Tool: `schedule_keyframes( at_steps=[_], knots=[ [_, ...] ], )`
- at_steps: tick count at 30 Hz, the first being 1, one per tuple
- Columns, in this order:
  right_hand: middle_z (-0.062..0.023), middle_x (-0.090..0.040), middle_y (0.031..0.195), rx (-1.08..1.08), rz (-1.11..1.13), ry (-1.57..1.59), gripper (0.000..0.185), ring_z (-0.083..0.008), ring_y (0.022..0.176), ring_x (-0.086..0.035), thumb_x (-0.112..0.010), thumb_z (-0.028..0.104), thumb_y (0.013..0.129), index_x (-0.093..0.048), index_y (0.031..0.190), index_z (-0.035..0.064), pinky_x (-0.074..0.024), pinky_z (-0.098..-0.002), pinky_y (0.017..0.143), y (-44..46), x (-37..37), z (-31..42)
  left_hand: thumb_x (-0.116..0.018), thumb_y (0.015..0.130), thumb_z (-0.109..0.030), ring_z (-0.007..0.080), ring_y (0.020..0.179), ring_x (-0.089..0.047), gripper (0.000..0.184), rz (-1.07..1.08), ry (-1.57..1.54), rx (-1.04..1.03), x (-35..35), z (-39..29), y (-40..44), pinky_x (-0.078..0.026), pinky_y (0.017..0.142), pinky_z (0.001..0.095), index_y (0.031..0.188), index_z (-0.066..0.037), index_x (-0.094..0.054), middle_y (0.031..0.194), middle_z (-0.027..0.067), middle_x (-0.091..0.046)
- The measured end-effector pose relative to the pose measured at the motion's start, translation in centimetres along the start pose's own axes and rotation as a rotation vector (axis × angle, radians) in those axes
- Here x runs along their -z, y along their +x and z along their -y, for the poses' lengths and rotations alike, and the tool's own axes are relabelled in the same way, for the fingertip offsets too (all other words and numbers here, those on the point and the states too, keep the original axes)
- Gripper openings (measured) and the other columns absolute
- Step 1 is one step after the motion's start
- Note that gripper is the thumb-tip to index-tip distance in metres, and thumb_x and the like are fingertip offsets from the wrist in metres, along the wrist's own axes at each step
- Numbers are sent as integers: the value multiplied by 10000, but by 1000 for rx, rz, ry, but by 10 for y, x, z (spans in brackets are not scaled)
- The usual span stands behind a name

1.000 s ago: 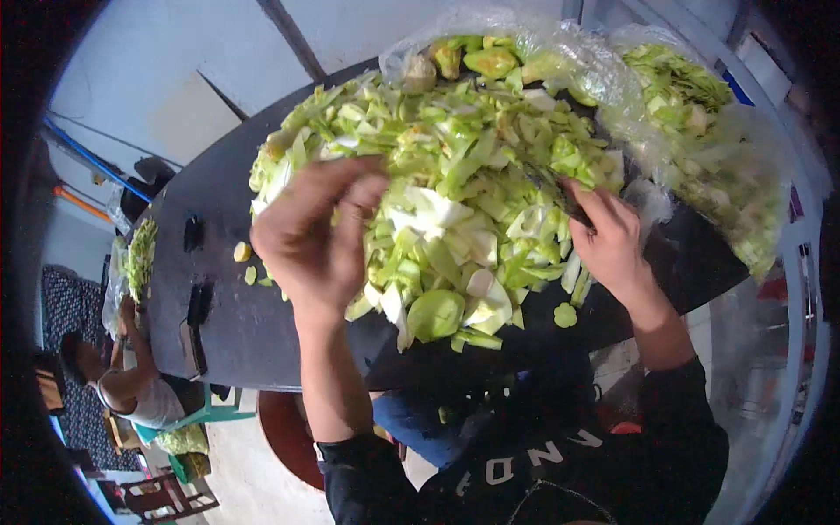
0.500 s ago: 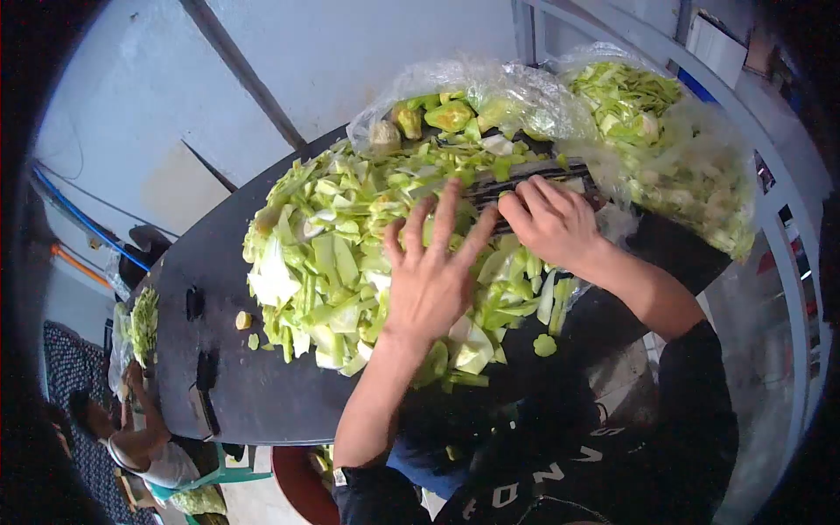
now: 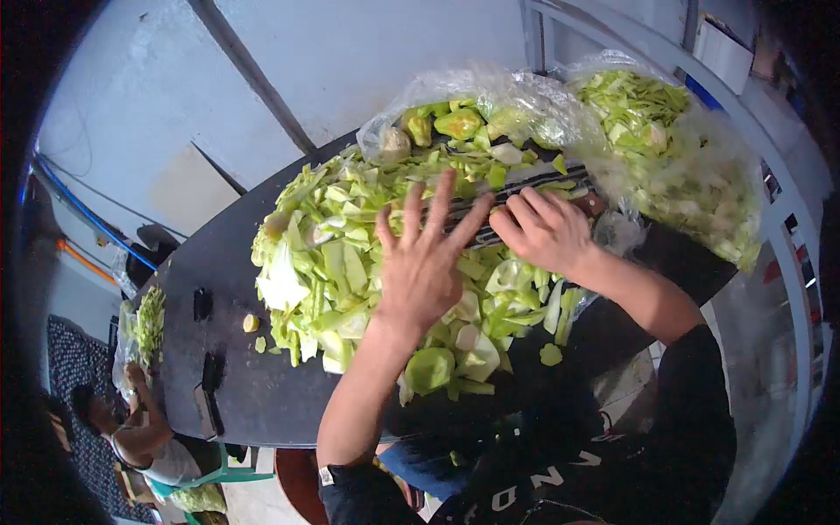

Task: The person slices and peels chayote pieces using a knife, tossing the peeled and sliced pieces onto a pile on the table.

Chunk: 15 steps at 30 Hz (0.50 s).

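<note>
A large heap of cut pale green vegetable pieces [image 3: 341, 271] lies on the dark table under and around my hands. My left hand [image 3: 424, 258] is open, its fingers spread over the heap and across the left part of a long flat dark tool with light stripes [image 3: 516, 185]. My right hand [image 3: 547, 229] rests on the tool's right part, fingers curled closed and pointing left. What those fingers hold is hidden. A brown piece [image 3: 591, 204] shows at the tool's right end, partly behind my right hand.
Whole green vegetables [image 3: 459, 123] lie in clear plastic at the back. A plastic bag of cut pieces [image 3: 674, 157] stands at the right. The dark table [image 3: 262, 389] holds black objects [image 3: 203, 304] at left. Another person [image 3: 157, 437] sits at the lower left.
My right hand has moved slightly down and left along the striped tool. My left hand stays spread, a little further left. The whole view has shifted slightly.
</note>
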State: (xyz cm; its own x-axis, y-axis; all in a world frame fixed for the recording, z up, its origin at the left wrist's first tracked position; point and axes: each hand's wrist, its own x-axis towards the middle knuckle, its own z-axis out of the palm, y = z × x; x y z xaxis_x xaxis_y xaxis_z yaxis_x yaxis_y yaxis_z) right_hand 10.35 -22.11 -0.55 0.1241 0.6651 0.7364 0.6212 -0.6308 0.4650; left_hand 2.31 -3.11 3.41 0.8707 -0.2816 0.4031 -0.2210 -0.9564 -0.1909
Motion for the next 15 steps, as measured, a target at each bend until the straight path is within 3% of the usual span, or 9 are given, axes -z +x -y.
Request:
schedule_keyframes(
  at_steps=[3, 7, 9, 10, 13, 15],
  knots=[
    [17, -440, 704, 17, -13, 5, 108, -135, 730, -535, -608, 208, 723, -520, 746, 149, -444, -244, 518, -1, -1, 0, -669, 601, -36, 375, 1386, -260, 965, 25, 12, -19, -17, 9, 2, -245, 1057, 648, 1454, -367, -363, 1558, 99, -221],
    [20, -414, 690, 44, 3, 7, 126, -133, 707, -509, -612, 215, 725, -501, 719, 155, -416, -254, 508, -7, 4, 1, -628, 620, 3, 366, 1387, -271, 942, -9, 180, 169, -2, 33, 10, -253, 1056, 639, 1449, -364, -373, 1562, 88, -224],
    [21, -417, 690, 58, 6, 25, 126, -136, 698, -498, -614, 218, 729, -504, 722, 157, -406, -260, 505, -8, 2, 2, -610, 637, 3, 365, 1385, -277, 931, -1, 115, 3, 13, 14, 11, -248, 1060, 636, 1456, -362, -359, 1560, 89, -223],
    [22, -414, 688, 84, 12, 25, 128, -136, 694, -494, -613, 220, 731, -503, 722, 157, -403, -260, 505, -8, 2, 4, -605, 752, -36, 353, 1393, -274, 839, 44, 140, -68, 16, 5, 12, -264, 1059, 645, 1472, -361, -324, 1566, 90, -209],
    [24, -411, 684, 141, 4, 21, 131, -137, 688, -489, -612, 223, 736, -499, 721, 158, -398, -261, 507, -6, 3, 7, -618, 686, -32, 342, 1394, -270, 899, 30, 107, -200, 4, 1, 15, -244, 1068, 633, 1468, -368, -329, 1557, 77, -227],
    [25, -409, 683, 166, -9, 11, 132, -137, 687, -487, -610, 223, 738, -497, 721, 159, -396, -262, 509, -5, 5, 7, -645, 700, -75, 331, 1401, -265, 887, 72, 183, -184, -3, 17, 18, -264, 1059, 635, 1475, -358, -321, 1559, 73, -226]
  ],
)
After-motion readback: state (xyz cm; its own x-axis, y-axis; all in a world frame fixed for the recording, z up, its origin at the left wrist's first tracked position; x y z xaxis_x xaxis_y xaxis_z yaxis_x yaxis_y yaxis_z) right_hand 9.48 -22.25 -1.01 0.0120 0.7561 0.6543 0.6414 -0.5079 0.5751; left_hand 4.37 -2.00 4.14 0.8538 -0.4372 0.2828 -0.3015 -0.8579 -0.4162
